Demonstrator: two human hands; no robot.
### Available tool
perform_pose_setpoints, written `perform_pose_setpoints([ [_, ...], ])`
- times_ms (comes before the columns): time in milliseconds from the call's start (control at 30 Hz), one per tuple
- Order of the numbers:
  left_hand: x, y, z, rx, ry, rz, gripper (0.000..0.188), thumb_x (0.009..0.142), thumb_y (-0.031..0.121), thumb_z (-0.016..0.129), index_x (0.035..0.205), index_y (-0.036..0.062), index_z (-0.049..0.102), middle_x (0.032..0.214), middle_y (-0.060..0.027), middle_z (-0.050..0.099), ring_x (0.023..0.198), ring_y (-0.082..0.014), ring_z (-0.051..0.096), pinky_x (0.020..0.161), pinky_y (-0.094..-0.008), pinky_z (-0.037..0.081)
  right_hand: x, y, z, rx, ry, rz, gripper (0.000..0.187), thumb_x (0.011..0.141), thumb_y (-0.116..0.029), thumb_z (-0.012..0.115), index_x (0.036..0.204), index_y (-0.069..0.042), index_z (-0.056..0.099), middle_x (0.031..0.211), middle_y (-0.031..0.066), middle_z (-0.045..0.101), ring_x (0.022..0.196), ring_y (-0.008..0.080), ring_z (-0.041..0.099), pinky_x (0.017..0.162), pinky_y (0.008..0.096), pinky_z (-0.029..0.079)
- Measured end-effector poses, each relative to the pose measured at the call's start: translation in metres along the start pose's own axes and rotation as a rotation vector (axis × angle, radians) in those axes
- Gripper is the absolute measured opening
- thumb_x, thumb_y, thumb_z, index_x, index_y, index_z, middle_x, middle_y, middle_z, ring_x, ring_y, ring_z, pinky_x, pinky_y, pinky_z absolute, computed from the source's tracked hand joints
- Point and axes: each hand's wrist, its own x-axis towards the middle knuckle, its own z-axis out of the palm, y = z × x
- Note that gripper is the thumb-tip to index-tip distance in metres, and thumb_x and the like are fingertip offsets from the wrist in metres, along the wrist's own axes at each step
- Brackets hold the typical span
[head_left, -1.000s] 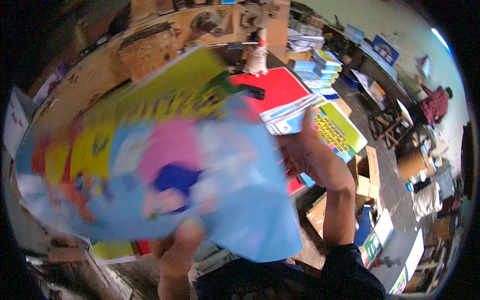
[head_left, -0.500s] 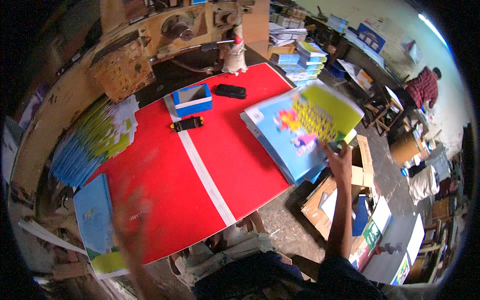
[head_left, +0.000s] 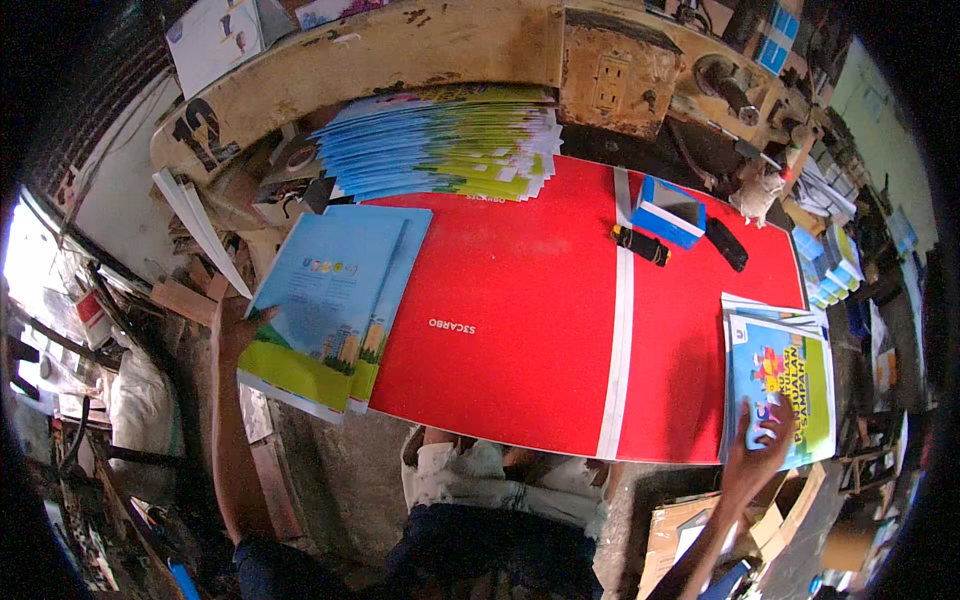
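Note:
At the table's left edge, my left hand grips the outer side of a small stack of blue booklets, its thumb on the top cover and its other fingers mostly hidden beneath. The booklets show a green field and buildings and overhang the red table's near edge. On the right, my right hand rests its spread fingers on the near part of a second booklet stack with a bright cartoon cover. That stack lies at the table's right edge, its sheets slightly uneven.
A long fanned row of booklets lies along the far side of the red table top, against a worn machine beam. A blue box, a black-and-yellow cutter-like tool and a black case sit right of the white strip.
My view has turned left. My left hand, blurred near the left booklets before, now holds their outer edge. My right hand stays at the cartoon-covered stack.

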Motion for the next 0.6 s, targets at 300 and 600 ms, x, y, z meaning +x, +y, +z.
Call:
perform_pose_setpoints([
  [300, -0.087, 0.053, 0.005, -0.625, 0.262, -0.107, 0.029, 0.092, 0.027, 0.082, 0.096, 0.0028, 0.066, 0.080, 0.0004, 0.059, 0.069, -0.0090, 0.051, 0.063, -0.0306, 0.039, -0.051, -0.163, 0.057, 0.443, -0.653, -0.196, 0.024, 0.087, -0.011, 0.082, 0.107, -0.006, 0.070, 0.094, 0.0132, 0.072, 0.077, 0.0247, 0.070, 0.067, 0.0356, 0.055],
  [600, 0.007, 0.028, 0.031, -0.314, 0.138, -0.143, 0.041, 0.092, 0.031, 0.079, 0.074, 0.0012, 0.058, 0.061, -0.0027, 0.043, 0.061, -0.0101, 0.042, 0.056, -0.0357, 0.038, -0.082, -0.161, 0.112, 0.545, -0.771, -0.196, 0.015, 0.092, -0.016, 0.079, 0.099, -0.004, 0.072, 0.092, 0.0139, 0.075, 0.078, 0.0287, 0.074, 0.074, 0.0372, 0.059],
])
